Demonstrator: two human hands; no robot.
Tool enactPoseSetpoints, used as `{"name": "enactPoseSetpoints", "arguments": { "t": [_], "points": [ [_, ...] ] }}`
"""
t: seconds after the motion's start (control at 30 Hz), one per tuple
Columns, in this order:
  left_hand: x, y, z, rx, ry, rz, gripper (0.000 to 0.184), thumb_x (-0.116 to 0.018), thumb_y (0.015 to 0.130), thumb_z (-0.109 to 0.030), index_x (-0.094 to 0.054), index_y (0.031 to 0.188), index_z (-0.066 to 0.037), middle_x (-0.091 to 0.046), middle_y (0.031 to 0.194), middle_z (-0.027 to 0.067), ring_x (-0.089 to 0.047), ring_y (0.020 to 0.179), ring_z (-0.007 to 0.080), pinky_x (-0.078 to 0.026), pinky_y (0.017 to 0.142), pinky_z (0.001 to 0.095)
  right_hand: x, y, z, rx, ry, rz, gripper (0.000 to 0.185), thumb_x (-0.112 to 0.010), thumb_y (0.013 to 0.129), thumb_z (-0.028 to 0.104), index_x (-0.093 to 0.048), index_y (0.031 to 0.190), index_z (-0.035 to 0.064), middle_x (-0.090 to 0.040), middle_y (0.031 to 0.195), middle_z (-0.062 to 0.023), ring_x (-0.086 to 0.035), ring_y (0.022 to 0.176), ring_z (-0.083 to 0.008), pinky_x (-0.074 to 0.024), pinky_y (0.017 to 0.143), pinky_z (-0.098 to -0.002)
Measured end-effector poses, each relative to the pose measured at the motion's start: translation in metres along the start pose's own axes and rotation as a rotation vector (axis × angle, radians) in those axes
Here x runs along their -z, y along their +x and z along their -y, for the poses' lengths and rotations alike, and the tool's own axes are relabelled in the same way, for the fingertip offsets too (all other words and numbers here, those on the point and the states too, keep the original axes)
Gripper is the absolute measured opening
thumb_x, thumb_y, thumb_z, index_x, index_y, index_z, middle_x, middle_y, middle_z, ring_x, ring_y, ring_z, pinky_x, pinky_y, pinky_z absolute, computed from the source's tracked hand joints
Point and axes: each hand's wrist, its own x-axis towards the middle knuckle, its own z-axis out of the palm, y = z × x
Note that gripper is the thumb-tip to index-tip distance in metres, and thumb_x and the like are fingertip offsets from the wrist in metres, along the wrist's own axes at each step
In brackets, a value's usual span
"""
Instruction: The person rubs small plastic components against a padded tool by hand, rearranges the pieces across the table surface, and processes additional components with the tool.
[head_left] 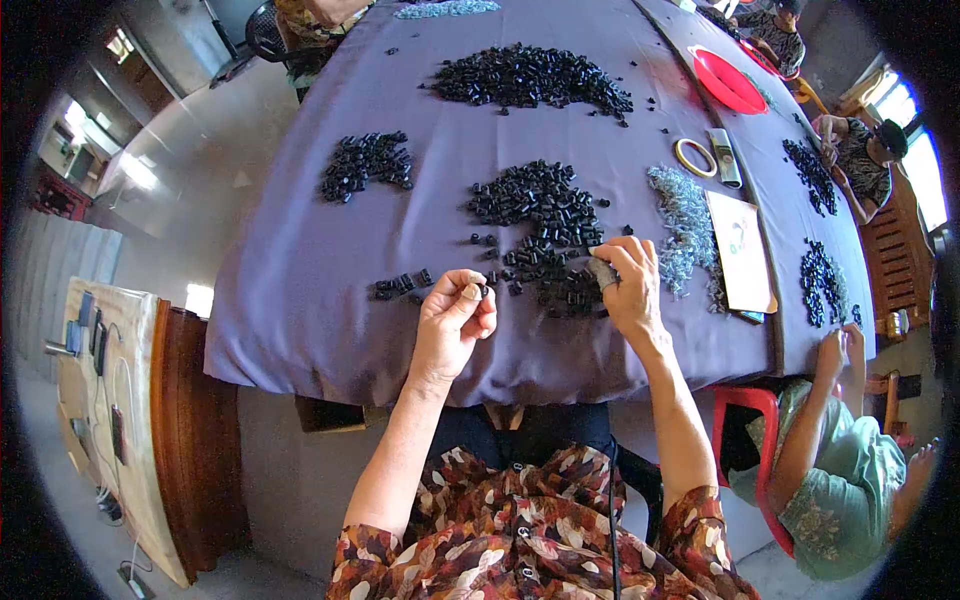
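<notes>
My left hand (455, 322) is closed in a pinch around a small black cylindrical piece (485, 291), just above the cloth. Beside it lies a short cluster of similar black pieces (400, 286). My right hand (632, 285) has its fingers bent together at the right edge of the nearest black pile (540, 225). A grey covering (602, 273) shows on one of its digits. Whatever sits between those fingertips, if anything, is too small to make out.
Other black heaps (530, 78) (367, 165) lie on the purple-grey tablecloth (290, 260). To the right are clear small pieces (684, 220), a tape roll (695, 157), a booklet (738, 245) and a red basin (728, 82). Several people sit around; a wooden cabinet (200, 430) stands left.
</notes>
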Motion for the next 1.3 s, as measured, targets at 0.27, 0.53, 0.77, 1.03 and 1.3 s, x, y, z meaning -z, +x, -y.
{"name": "enactPoseSetpoints", "arguments": {
  "t": [0.27,0.53,0.77,1.03,1.3],
  "points": [
    [0.000,0.000,0.000,-0.003,0.000,-0.005,0.008,-0.055,0.091,-0.013,-0.057,0.096,-0.008,-0.058,0.077,0.0057,-0.051,0.060,0.0135,-0.041,0.054,0.0246,-0.005,0.014,0.010,0.043,-0.067,0.096,0.026,-0.058,0.066,-0.003,-0.066,0.088,0.0096,-0.057,0.089,-0.0058,-0.049,0.089,-0.0273,-0.0376,0.080,-0.0392],
    [0.000,0.001,0.001,0.000,0.001,-0.006,0.007,-0.055,0.091,-0.012,-0.057,0.097,-0.008,-0.059,0.077,0.0056,-0.052,0.061,0.0137,-0.041,0.054,0.0239,-0.013,0.025,0.011,0.095,-0.127,0.173,0.024,-0.060,0.067,0.000,-0.070,0.085,0.0123,-0.055,0.084,-0.0051,-0.047,0.086,-0.0260,-0.0363,0.077,-0.0386],
    [0.001,0.001,0.002,-0.009,-0.001,0.011,0.007,-0.054,0.091,-0.013,-0.057,0.096,-0.009,-0.058,0.078,0.0054,-0.053,0.061,0.0129,-0.041,0.053,0.0234,-0.010,0.029,0.016,0.138,-0.193,0.244,0.023,-0.060,0.065,-0.001,-0.063,0.085,0.0093,-0.054,0.083,-0.0058,-0.047,0.085,-0.0262,-0.0355,0.075,-0.0388],
    [0.001,0.001,0.001,-0.018,0.018,0.006,0.007,-0.056,0.091,-0.015,-0.057,0.095,-0.009,-0.059,0.078,0.0052,-0.053,0.062,0.0111,-0.042,0.054,0.0231,-0.004,0.027,0.023,0.070,0.052,0.102,0.025,-0.058,0.059,-0.004,-0.054,0.083,0.0040,-0.055,0.079,-0.0105,-0.051,0.076,-0.0297,-0.0405,0.069,-0.0375],
    [-0.002,-0.001,0.003,-0.017,0.050,-0.025,0.008,-0.058,0.090,-0.016,-0.057,0.096,-0.010,-0.061,0.076,0.0031,-0.055,0.060,0.0091,-0.043,0.052,0.0201,-0.006,0.000,0.075,-0.180,0.586,0.123,0.019,-0.064,0.072,-0.002,-0.056,0.090,0.0014,-0.061,0.078,-0.0103,-0.062,0.072,-0.0205,-0.0485,0.067,-0.0297]
  ]
}}
